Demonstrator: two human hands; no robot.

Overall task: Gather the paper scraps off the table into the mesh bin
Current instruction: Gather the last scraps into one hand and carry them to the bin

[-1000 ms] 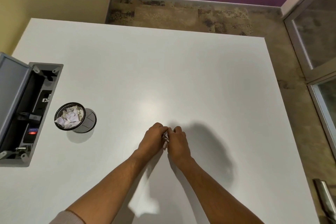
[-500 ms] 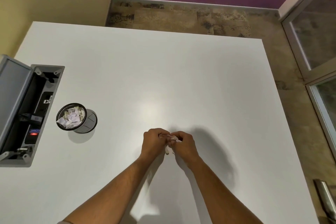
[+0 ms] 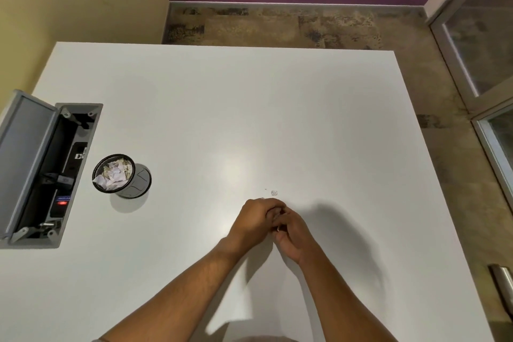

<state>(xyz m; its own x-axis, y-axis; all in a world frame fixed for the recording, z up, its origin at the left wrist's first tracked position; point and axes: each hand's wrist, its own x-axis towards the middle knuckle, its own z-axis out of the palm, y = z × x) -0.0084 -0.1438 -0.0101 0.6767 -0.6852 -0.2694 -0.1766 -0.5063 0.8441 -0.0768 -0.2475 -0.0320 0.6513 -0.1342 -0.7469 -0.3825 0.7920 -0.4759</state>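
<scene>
Cable box: set into the table's left edge, grey lid propped open, dark sockets and a small red light inside.
Mesh bin: upright just right of the cable box, well left of the hands; white and cream paper scraps fill it near the rim.
Table: white top, mostly bare, glare patch near centre.
Left hand: knuckles up, fingers curled over toward the right hand, touching it.
Right hand: pressed against the left, fingers bent inward; a pale sliver shows between the two hands, possibly paper, too small to be sure. Whether either hand truly grips anything cannot be told.
Paper scrap: tiny white piece lying on the table just beyond the fingertips, apart from them; a smaller speck to its left.
Floor: mottled brown, beyond the far edge.
Glass door: far right.
</scene>
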